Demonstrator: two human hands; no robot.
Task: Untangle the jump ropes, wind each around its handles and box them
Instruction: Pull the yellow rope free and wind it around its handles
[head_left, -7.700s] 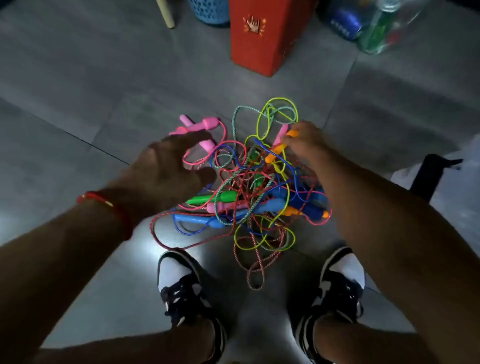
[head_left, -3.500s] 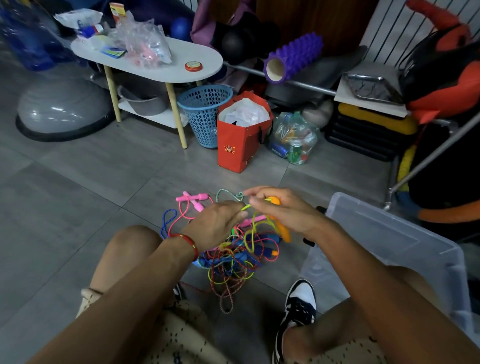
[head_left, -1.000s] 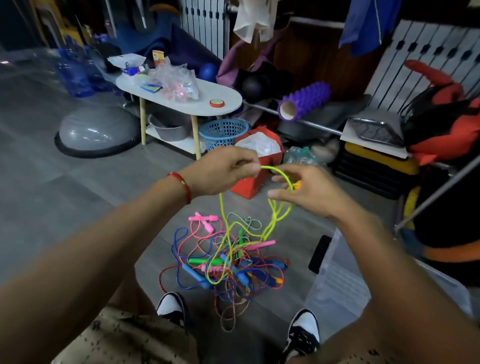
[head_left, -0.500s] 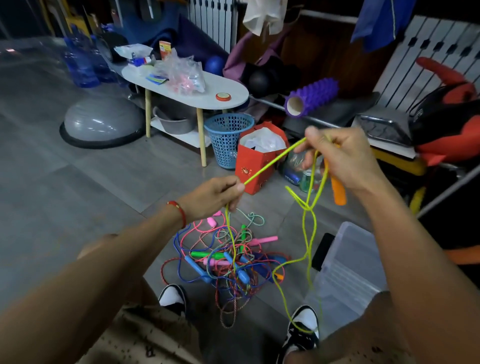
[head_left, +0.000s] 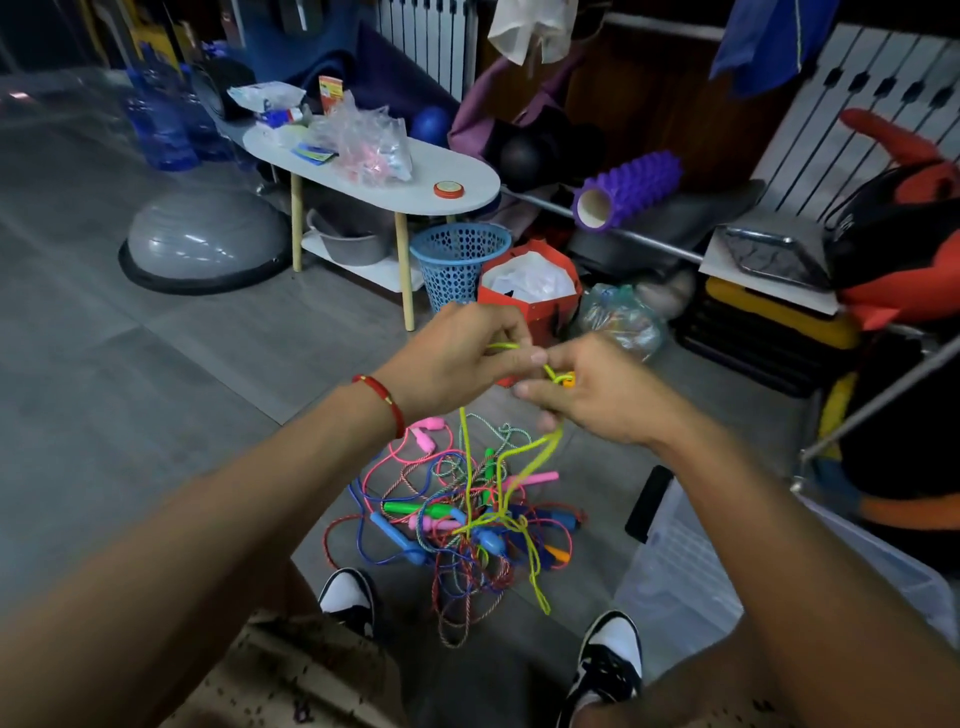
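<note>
I have the left hand (head_left: 457, 358) pinching the yellow-green rope (head_left: 467, 467) between thumb and fingertips, and the right hand (head_left: 597, 395) curled round the same rope and its orange handle (head_left: 568, 381), the two hands almost touching above the pile. From them the rope hangs down in loose strands to the tangle of jump ropes (head_left: 457, 525) on the floor, at about six o'clock from my hands, between my shoes. The clear plastic box (head_left: 691, 571) sits at about four o'clock, just beside the pile.

My judgement: I am starting to wind this rope on its handle while its far end is caught below. I would lay short, even turns, keep light tension with the left hand, and stop to free any snag rather than tug the knot tighter.
</note>
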